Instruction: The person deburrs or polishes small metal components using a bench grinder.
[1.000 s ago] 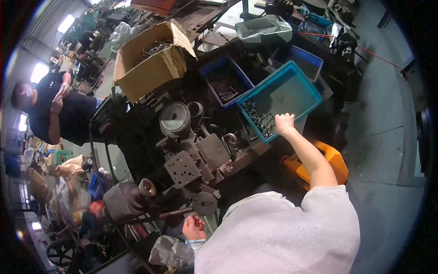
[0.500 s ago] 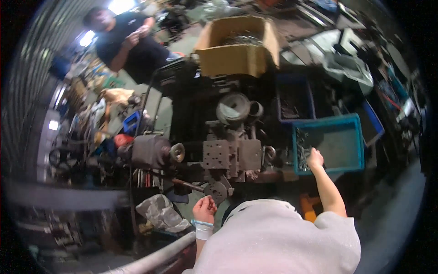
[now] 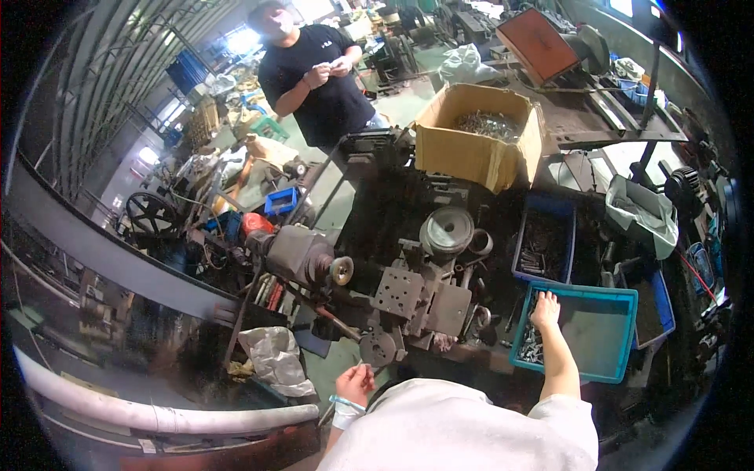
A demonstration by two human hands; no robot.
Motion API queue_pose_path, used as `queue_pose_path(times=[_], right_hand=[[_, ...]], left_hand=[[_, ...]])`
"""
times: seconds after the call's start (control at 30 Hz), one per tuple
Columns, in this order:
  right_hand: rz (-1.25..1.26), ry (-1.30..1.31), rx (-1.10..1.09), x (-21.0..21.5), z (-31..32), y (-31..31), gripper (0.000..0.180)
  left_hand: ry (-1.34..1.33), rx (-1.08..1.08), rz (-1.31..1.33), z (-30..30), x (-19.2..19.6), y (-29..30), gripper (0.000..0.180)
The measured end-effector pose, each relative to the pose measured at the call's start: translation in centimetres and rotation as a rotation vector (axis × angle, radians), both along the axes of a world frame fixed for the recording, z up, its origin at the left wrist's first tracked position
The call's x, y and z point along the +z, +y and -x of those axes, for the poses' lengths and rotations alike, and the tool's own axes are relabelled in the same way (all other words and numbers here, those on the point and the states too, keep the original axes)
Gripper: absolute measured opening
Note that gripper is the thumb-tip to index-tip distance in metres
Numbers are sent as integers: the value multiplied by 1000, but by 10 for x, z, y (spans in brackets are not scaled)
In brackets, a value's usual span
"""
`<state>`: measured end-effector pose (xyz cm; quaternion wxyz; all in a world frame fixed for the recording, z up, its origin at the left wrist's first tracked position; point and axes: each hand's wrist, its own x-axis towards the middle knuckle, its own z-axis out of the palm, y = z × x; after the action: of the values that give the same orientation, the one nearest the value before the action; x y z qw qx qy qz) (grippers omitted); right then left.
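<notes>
My right hand (image 3: pixel 546 310) reaches over the left side of a teal plastic tray (image 3: pixel 631 334), its fingers stretched out and slightly apart. Small shiny metal parts (image 3: pixel 531 350) lie along that side of the tray, partly hidden under the hand. My left hand (image 3: pixel 355 385), with a pale band round the wrist, is held low near a round metal disc (image 3: pixel 378 348) with holes at the front of a machine. Its fingers are curled with the tips together. Whatever they may pinch is too small to make out.
The machine carries a drilled metal plate (image 3: pixel 395 292) and a spindle wheel (image 3: pixel 341 271). Behind stands a cardboard box (image 3: pixel 463 153) of metal pieces; a blue bin (image 3: pixel 573 235) sits beyond the tray. A person (image 3: pixel 318 86) in a dark shirt stands at the back left.
The view has tilted and shifted, so the scene sits lower and turned. My right hand has moved farther into the tray and its fingers have spread. My left hand stays near the disc.
</notes>
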<state>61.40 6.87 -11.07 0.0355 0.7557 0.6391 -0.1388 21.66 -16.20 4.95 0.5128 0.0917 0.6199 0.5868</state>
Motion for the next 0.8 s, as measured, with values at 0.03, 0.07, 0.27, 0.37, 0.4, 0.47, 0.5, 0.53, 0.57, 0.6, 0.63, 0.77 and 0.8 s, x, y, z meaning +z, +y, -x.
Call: queue_pose_path(times=[0.03, 0.07, 0.27, 0.37, 0.4, 0.47, 0.5, 0.53, 0.57, 0.6, 0.63, 0.77, 0.8], right_hand=[[-66, -14, 24, -1, 0, -3, 48], [-72, -10, 23, 0, 0, -3, 48], [-98, -56, 15, 19, 3, -4, 43], [-62, -1, -47, -15, -1, 5, 40], [-27, 46, -80, -22, -2, 7, 40], [-12, 53, -76, -10, 0, 4, 38], [-5, 24, -20, -17, -1, 4, 38], [0, -7, 34, -16, -2, 2, 38], [-1, -9, 33, -14, -2, -2, 38], [-6, 27, 36, -11, -3, -7, 39], [-10, 63, 38, -6, -3, -12, 40], [6, 24, 67, 6, -4, -20, 43], [40, -4, 66, 13, -2, -21, 44]], left_hand=[[2, 1, -3, 0, 0, 0, 13], [7, 1, -8, -1, 0, 1, 13], [29, -28, 3, 0, 1, 5, 14], [38, -44, 5, -1, 4, 7, 15], [40, -47, 3, 1, 3, 8, 15], [41, -40, 7, 4, -1, 5, 16], [41, -41, 6, 6, -2, 4, 16], [51, -37, 20, 6, -2, 3, 16], [61, -32, 34, 6, -2, 3, 16], [59, -33, 32, 5, -1, 4, 16], [56, -36, 37, 4, 0, 4, 16], [37, -40, 48, 5, 1, 4, 16], [34, -37, 47, 7, 0, 4, 16]])
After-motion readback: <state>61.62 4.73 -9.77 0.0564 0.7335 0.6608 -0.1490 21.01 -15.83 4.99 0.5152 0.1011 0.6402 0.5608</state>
